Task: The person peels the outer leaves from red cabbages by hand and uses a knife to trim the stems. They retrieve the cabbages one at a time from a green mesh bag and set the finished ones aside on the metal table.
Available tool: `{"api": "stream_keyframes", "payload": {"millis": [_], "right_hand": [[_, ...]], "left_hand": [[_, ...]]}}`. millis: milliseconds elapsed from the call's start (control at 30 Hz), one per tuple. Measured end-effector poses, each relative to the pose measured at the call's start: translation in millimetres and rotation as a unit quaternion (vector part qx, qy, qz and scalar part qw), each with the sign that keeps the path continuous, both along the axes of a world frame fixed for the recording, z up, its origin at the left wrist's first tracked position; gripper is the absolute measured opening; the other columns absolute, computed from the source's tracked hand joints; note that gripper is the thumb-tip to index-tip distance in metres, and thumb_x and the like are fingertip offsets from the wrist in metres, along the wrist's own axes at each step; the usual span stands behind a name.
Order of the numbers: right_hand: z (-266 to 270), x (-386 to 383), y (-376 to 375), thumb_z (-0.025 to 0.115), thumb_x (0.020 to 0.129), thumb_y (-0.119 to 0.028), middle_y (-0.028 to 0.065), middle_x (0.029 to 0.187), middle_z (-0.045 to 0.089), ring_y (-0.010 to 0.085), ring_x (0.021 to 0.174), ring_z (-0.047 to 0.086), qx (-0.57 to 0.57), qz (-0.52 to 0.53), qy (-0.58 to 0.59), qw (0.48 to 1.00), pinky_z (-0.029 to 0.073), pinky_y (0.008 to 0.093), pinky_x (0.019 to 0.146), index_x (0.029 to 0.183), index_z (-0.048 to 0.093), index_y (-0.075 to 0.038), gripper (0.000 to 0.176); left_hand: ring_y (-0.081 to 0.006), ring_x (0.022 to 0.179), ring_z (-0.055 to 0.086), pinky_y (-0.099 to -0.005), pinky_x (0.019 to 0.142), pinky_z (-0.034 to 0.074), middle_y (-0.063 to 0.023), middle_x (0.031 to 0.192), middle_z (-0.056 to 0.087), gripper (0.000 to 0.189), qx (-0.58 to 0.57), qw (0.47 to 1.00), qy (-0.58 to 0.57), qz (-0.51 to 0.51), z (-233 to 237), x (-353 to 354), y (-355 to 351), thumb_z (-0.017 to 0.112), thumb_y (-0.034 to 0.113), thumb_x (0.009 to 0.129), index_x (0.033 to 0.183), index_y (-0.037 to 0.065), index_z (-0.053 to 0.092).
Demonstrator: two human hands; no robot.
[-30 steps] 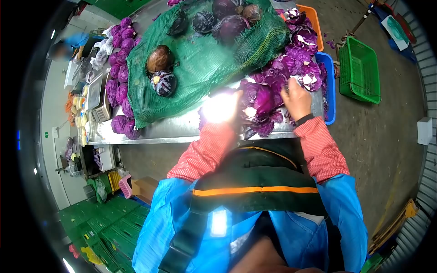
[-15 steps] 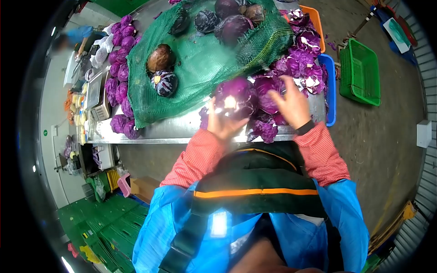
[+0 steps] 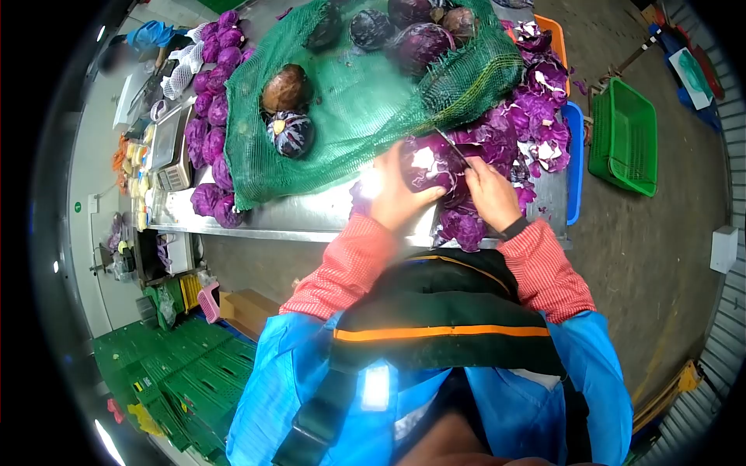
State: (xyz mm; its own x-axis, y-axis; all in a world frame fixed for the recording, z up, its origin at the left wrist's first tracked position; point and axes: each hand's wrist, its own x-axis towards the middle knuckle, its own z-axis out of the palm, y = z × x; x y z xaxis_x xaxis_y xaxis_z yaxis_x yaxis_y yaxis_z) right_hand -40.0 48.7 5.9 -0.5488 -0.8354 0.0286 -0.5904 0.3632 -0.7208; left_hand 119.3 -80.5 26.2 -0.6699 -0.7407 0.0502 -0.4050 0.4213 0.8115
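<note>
A red cabbage (image 3: 420, 165) with a pale cut patch is gripped in my left hand (image 3: 392, 190), the thumb lying across its near side. My right hand (image 3: 493, 194) is closed around a knife (image 3: 452, 147), whose thin blade reaches over the cabbage's upper right side; the handle is mostly hidden by the fingers. Loose purple cabbage leaves (image 3: 505, 132) are heaped just beyond and to the right of my right hand. Left of the cabbage, a green mesh sack (image 3: 342, 116) lies spread on the metal table (image 3: 311, 213), with several untrimmed cabbages on it.
Rows of purple cabbages (image 3: 210, 144) line the table's left side beside a scale (image 3: 172, 147). A blue crate (image 3: 574, 163) and an orange crate (image 3: 558, 46) stand against the right edge. A green basket (image 3: 625, 140) sits on the floor farther right.
My right hand has gone from open fingers near the leaves to a grip on a knife at the cabbage. My left hand has turned the cabbage slightly, and the view has shifted a little.
</note>
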Motion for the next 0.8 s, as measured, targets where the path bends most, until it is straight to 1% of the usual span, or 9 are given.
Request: {"api": "stream_keyframes", "payload": {"millis": [67,133,200,267,367,433,533,767,800], "right_hand": [[4.7,-8.0,7.6,0.049,0.097,-0.025,0.0193,0.089,0.066,0.0413,0.075,0.065,0.01,0.013,0.092,0.996,0.053,0.0508,0.064,0.106,0.057,-0.007,0.021],[2.7,-17.7,10.8,0.05,0.097,-0.025,0.0191,0.086,0.066,0.0407,0.07,0.065,0.042,0.027,0.128,0.991,0.053,0.0501,0.061,0.103,0.056,-0.006,0.02],[4.6,-29.7,11.5,0.051,0.097,-0.024,0.0186,0.079,0.066,0.0398,0.064,0.065,0.073,0.032,0.164,0.983,0.052,0.0491,0.056,0.1,0.055,-0.005,0.02],[13.0,-38.3,12.6,0.052,0.097,-0.024,0.018,0.078,0.066,0.0388,0.063,0.064,0.059,0.023,0.166,0.984,0.052,0.0483,0.055,0.096,0.054,-0.006,0.018],[36.3,-34.5,10.8,0.053,0.097,-0.024,0.0161,0.075,0.065,0.0368,0.061,0.064,0.026,0.012,0.19,0.981,0.052,0.0461,0.053,0.094,0.054,-0.006,0.018],[24.6,-32.5,7.5,0.055,0.096,-0.025,0.0147,0.072,0.064,0.033,0.057,0.065,0.024,0.032,0.238,0.97,0.052,0.0422,0.049,0.09,0.054,-0.007,0.019],[1.2,-34.7,0.0,0.056,0.095,-0.024,0.0153,0.07,0.063,0.031,0.054,0.065,0.046,0.01,0.265,0.963,0.053,0.0397,0.047,0.088,0.053,-0.008,0.018],[-16.9,-52.2,-14.4,0.057,0.094,-0.027,0.0125,0.066,0.061,0.0287,0.051,0.065,0.078,-0.025,0.319,0.944,0.052,0.037,0.044,0.089,0.054,-0.011,0.018],[-16.1,-54.1,-16.3,0.056,0.095,-0.029,0.0131,0.065,0.062,0.0294,0.052,0.065,0.091,-0.021,0.314,0.945,0.052,0.0383,0.044,0.091,0.054,-0.011,0.018]], "left_hand": [[-0.0366,0.118,0.046,-0.0456,0.103,0.042,-0.0208,0.125,0.04,0.114,-0.039,0.998,-0.04,0.019,-1.9,-14.5,0.0,0.092,0.038,0.057,0.145,0.002,0.03],[-0.0384,0.116,0.047,-0.0463,0.102,0.042,-0.0217,0.125,0.041,0.113,-0.091,0.992,-0.087,0.014,-1.3,-28.4,-4.1,0.092,0.039,0.056,0.144,0.0,0.032],[-0.0388,0.116,0.047,-0.0462,0.101,0.042,-0.022,0.124,0.042,0.111,-0.128,0.989,-0.067,-0.01,0.1,-43.9,-4.0,0.091,0.039,0.057,0.143,0.0,0.033],[-0.0388,0.113,0.049,-0.0457,0.098,0.044,-0.0221,0.122,0.044,0.109,-0.167,0.983,-0.072,-0.024,4.5,-59.7,-5.5,0.09,0.041,0.058,0.142,0.001,0.035],[-0.0379,0.109,0.051,-0.0452,0.095,0.045,-0.0211,0.119,0.046,0.108,-0.154,0.982,-0.099,-0.039,5.0,-74.1,-16.9,0.09,0.041,0.059,0.142,0.001,0.035],[-0.037,0.104,0.052,-0.0446,0.092,0.046,-0.0207,0.114,0.047,0.107,-0.156,0.98,-0.116,-0.051,6.8,-79.1,-22.6,0.09,0.041,0.058,0.142,0.0,0.037],[-0.0369,0.103,0.052,-0.0443,0.091,0.046,-0.0211,0.111,0.047,0.105,-0.15,0.98,-0.123,-0.054,6.2,-81.3,-25.2,0.088,0.042,0.058,0.14,-0.001,0.039],[-0.0376,0.103,0.053,-0.0451,0.089,0.048,-0.0211,0.109,0.048,0.099,-0.158,0.976,-0.146,-0.022,9.6,-91.1,-17.6,0.086,0.043,0.059,0.136,0.0,0.043],[-0.0379,0.102,0.053,-0.0453,0.088,0.048,-0.0211,0.109,0.048,0.098,-0.163,0.976,-0.144,-0.012,8.0,-92.0,-17.0,0.086,0.044,0.059,0.136,0.0,0.043]]}}
